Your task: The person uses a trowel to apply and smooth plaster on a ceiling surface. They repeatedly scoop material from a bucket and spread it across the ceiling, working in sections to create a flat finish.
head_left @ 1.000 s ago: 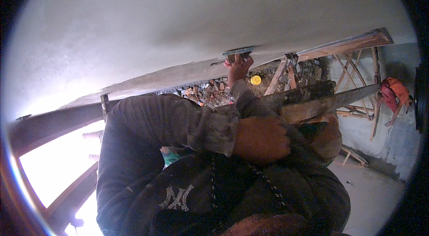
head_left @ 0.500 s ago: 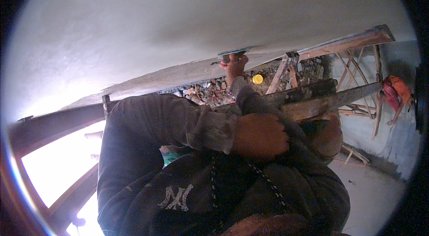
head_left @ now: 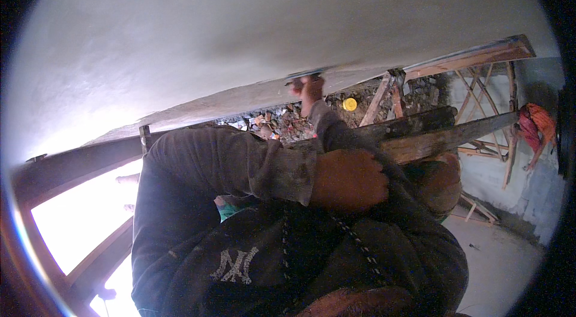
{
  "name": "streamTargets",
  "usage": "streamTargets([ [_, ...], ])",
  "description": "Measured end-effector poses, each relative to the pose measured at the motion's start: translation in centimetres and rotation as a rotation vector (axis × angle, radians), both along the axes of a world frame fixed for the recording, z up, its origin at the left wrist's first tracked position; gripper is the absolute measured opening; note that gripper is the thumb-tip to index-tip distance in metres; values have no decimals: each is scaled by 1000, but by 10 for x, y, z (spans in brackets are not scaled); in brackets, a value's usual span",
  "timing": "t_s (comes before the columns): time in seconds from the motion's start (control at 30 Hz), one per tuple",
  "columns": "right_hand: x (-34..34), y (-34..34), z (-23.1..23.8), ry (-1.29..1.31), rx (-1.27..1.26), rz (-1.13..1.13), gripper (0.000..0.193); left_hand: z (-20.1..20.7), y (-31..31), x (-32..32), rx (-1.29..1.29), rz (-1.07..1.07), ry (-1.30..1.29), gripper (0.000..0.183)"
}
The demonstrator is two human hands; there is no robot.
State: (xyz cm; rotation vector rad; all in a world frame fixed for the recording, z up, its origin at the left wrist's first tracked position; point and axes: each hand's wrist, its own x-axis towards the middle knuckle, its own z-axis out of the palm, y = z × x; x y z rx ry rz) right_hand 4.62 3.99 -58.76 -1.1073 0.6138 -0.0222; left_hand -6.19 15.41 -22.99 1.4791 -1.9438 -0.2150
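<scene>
My right hand [head_left: 310, 89] is closed around a plastering trowel [head_left: 307, 73], its flat blade lying against the grey plastered wall [head_left: 252, 29]. The trowel is seen edge-on, and its handle is mostly hidden by my fingers. Its blade is near the wall's lower edge. Across my body, my left hand [head_left: 351, 182] is curled shut against my right sleeve [head_left: 336, 128]. Whatever its fingers hold, perhaps the sleeve cloth, is hidden from view.
Rough wooden planks [head_left: 420, 140] lie beside me. Below are rubble [head_left: 282, 122] and a yellow round container [head_left: 349, 104]. Right of these stand a board [head_left: 474, 56] on wooden props and a bending person in orange [head_left: 540, 125]. A wooden frame [head_left: 78, 167] borders a bright opening at left.
My right hand and the trowel have slid a little to the left along the wall. My left hand stays in nearly the same place. The view has shifted slightly.
</scene>
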Motion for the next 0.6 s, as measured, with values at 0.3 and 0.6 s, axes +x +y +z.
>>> streamTargets([
  [0.3,6,-8,29,16,99,-346,25,18,0,11,184,-23,-72,15],
  [0.6,0,69,128,-421,-749,-239,48,27,-8,5,108,-80,67,15],
])
